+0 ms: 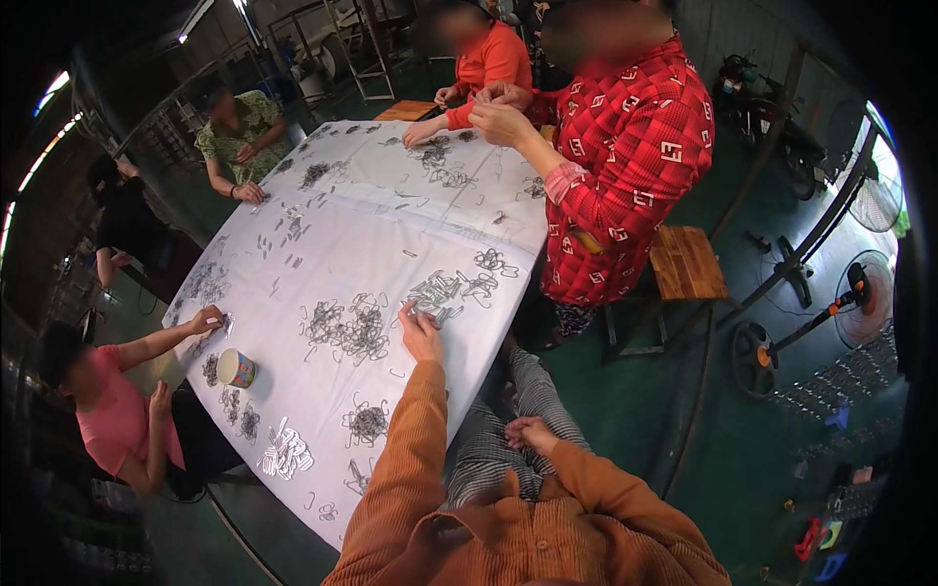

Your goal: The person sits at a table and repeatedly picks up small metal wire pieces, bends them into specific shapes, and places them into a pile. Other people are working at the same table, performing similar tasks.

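My left hand [421, 335] reaches over the white-covered table [459, 376], its fingers stretched and apart at the near edge of a heap of flat silvery metal pieces [436, 291]. Whether a fingertip has caught one of them is too small to see. Bent wire hooks [482, 286] lie against this heap on its right. A wide tangle of dark wire hooks [347, 329] spreads to the left of my hand. Low over my lap, off the table, my right hand [532, 434] is closed, fingers curled together; what it holds, if anything, is hidden.
A paper cup [235, 368] stands at the table's left, near more flat metal pieces [287, 450]. A person in red [625, 166] stands close at the right edge, handling something small. Other people sit around the table. A wooden stool [687, 264] and a fan [865, 293] are on the right.
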Action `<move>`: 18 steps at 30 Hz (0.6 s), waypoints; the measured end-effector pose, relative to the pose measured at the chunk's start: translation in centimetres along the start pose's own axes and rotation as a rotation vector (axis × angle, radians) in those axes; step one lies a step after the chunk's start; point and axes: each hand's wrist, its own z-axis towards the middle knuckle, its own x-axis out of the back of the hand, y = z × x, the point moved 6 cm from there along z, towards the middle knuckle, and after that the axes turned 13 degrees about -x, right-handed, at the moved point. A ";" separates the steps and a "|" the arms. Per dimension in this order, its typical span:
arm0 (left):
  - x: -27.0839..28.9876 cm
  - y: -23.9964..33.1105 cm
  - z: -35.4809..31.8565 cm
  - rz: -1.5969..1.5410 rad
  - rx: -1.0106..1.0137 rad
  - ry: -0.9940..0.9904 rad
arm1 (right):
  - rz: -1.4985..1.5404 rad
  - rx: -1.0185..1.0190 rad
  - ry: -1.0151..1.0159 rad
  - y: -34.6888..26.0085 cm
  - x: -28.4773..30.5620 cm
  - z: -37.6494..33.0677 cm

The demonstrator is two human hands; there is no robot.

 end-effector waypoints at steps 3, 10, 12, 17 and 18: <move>0.5 -0.1 -0.2 0.033 -0.049 0.027 | 0.057 -0.044 -0.034 -0.2 0.0 0.6; 0.2 -0.9 -0.4 0.186 -0.177 0.047 | 0.013 -0.032 -0.016 -0.4 0.8 -0.1; -0.2 -2.1 -0.6 0.251 -0.217 0.062 | 0.259 0.100 -0.121 -3.0 0.9 -1.9; -2.1 -0.7 -0.6 0.111 -0.062 0.006 | 0.879 0.538 -0.649 -20.1 -4.4 -16.8; -1.0 -0.7 -0.7 0.101 -0.050 0.013 | 0.749 0.724 -0.762 -23.8 -5.9 -22.1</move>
